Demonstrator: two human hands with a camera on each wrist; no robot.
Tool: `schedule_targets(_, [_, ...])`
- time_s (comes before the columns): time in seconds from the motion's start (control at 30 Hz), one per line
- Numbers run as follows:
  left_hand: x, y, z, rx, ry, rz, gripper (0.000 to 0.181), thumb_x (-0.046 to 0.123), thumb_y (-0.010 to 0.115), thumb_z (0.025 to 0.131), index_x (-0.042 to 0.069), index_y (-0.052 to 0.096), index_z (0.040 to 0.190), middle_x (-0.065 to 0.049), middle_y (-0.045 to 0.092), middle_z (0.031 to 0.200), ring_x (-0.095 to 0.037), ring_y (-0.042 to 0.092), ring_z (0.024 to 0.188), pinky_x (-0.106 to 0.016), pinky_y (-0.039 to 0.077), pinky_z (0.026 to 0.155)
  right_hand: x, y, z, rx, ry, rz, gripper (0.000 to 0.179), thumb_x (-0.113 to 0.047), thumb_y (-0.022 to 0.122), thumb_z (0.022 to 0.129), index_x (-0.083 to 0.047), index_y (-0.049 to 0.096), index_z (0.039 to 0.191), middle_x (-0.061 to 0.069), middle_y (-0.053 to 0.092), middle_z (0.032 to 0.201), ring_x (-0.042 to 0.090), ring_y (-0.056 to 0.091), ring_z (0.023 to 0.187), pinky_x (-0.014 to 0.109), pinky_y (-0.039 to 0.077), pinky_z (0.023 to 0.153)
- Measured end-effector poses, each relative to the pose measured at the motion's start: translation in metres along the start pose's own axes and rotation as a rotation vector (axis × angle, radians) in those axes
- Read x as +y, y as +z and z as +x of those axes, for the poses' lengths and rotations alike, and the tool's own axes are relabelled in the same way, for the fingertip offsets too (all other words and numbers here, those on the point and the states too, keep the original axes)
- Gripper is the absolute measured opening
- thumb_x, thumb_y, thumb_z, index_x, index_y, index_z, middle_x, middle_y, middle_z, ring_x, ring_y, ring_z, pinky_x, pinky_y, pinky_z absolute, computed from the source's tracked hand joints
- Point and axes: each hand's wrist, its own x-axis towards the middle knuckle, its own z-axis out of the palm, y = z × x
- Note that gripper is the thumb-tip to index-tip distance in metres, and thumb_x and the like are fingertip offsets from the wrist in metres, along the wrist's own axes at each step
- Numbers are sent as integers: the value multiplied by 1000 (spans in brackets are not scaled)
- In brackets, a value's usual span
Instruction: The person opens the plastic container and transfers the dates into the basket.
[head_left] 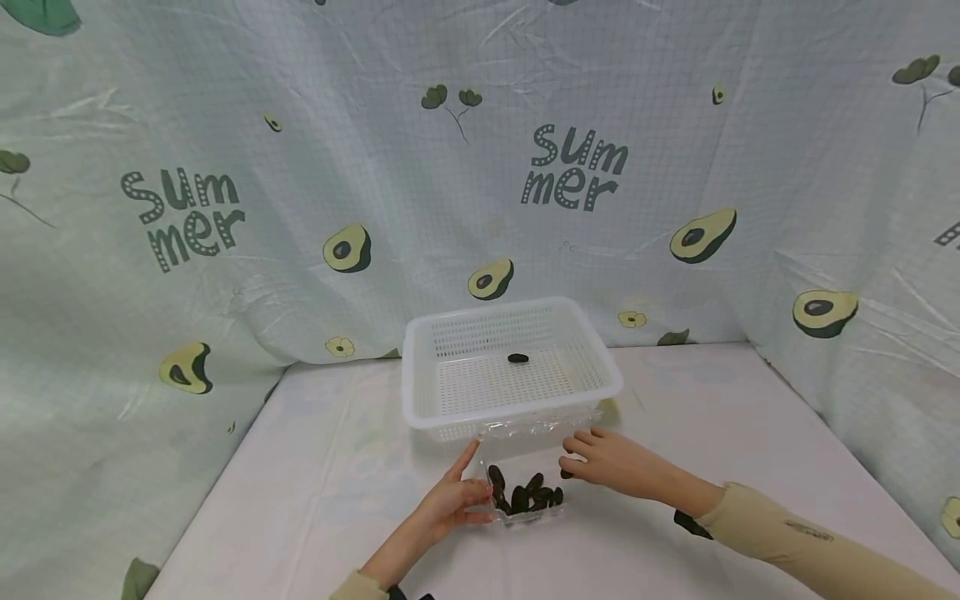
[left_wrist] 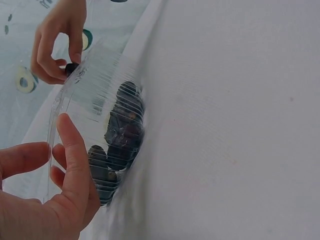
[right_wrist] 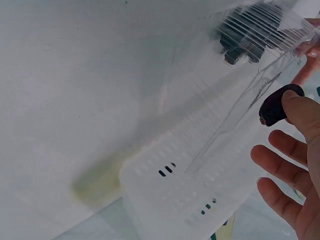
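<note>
A clear plastic clamshell box (head_left: 525,517) stands on the table, its lid (head_left: 540,425) folded back toward the basket. Several dark, elongated grapes (left_wrist: 125,130) lie inside along its near side. At the box's left side, my left hand (head_left: 450,504) grips the wall, with one finger stretched along the edge. My right hand (head_left: 611,457) is at the box's right side and pinches one dark grape (right_wrist: 280,105) between thumb and finger. In the right wrist view the other fingers are spread apart from the fruit.
Behind the box stands a white perforated basket (head_left: 510,408) with a single dark grape (head_left: 517,358) on its floor. The lid reaches the basket's front side. A white cloth covers the table (head_left: 315,500). A printed avocado curtain (head_left: 420,183) hangs around the back and sides.
</note>
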Motion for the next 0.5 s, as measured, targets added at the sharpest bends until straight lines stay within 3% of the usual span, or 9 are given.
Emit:
schedule_targets(0.13, [-1, 0, 0, -1, 0, -1, 78, 0, 50, 85, 19, 4, 145, 3, 50, 74, -8, 54, 70, -38, 52, 73, 7, -7, -9, -22, 19, -12, 51, -14, -3, 97, -19, 48, 94, -3, 49, 92, 10, 40, 75, 23, 28, 63])
schedule_targets(0.27, [-2, -1, 0, -10, 10, 7, 78, 0, 51, 85, 17, 4, 145, 3, 50, 74, -8, 53, 72, -39, 52, 74, 19, -15, -19, -38, 40, -29, 49, -16, 0, 97, -18, 49, 96, -2, 50, 93, 11, 43, 77, 24, 28, 62])
schedule_targets(0.4, [-3, -1, 1, -24, 22, 13, 77, 0, 51, 85, 14, 4, 145, 4, 51, 74, -8, 53, 73, -38, 53, 73, 34, -22, -28, -60, 65, -57, 9, -20, 41, 92, -17, 49, 95, -2, 51, 92, 11, 43, 77, 24, 28, 60])
schedule_targets(0.43, [-3, -1, 2, -26, 23, 11, 77, 0, 51, 85, 14, 4, 145, 4, 51, 74, -8, 53, 73, -38, 53, 73, 38, -23, -30, -66, 73, -63, 10, -22, 52, 87, -17, 49, 95, -2, 52, 91, 11, 44, 77, 24, 28, 60])
schedule_targets(0.5, [-3, -1, 2, -29, 19, 9, 77, 0, 50, 85, 15, 5, 145, 3, 51, 75, -8, 54, 73, -37, 53, 73, 45, -25, -34, -82, 86, -74, 32, -26, 69, 72, -16, 49, 95, -2, 52, 90, 12, 44, 76, 24, 29, 59])
